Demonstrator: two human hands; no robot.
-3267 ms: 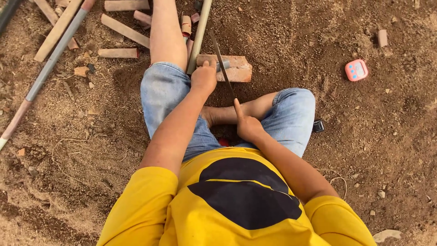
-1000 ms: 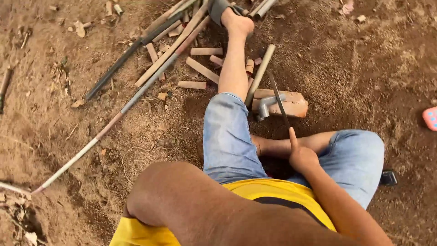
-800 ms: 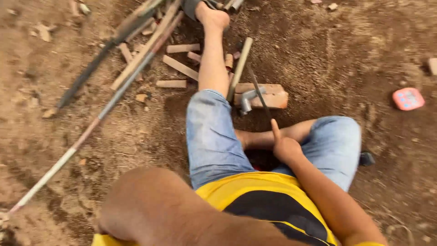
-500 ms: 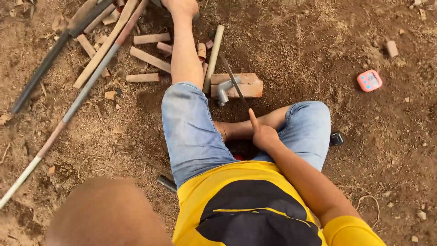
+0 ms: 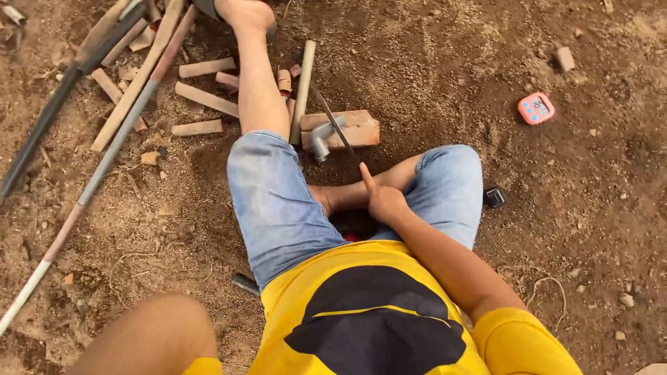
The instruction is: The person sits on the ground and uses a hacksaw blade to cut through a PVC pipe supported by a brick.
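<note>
gripping a thin saw blade (image 5: 335,125) in my right hand (image 5: 384,203), fingers closed round its near end, forefinger along it. its far part crosses the grey pipe elbow (image 5: 319,139) on the brick (image 5: 347,128). my left hand is out of sight.

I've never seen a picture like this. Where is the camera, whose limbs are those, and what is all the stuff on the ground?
The camera sits on the person's head and looks straight down, so you see their own yellow shirt, denim shorts and bare legs as they sit on the dirt ground. The right hand grips a thin saw blade, forefinger stretched along it. The blade lies across a grey pipe elbow that rests against a brick. A long tan pipe lies beside the outstretched leg. The left hand is out of view; only that arm shows at the bottom edge. Short cut pipe pieces and longer pipes lie at upper left, and a small pink timer at right.
</note>
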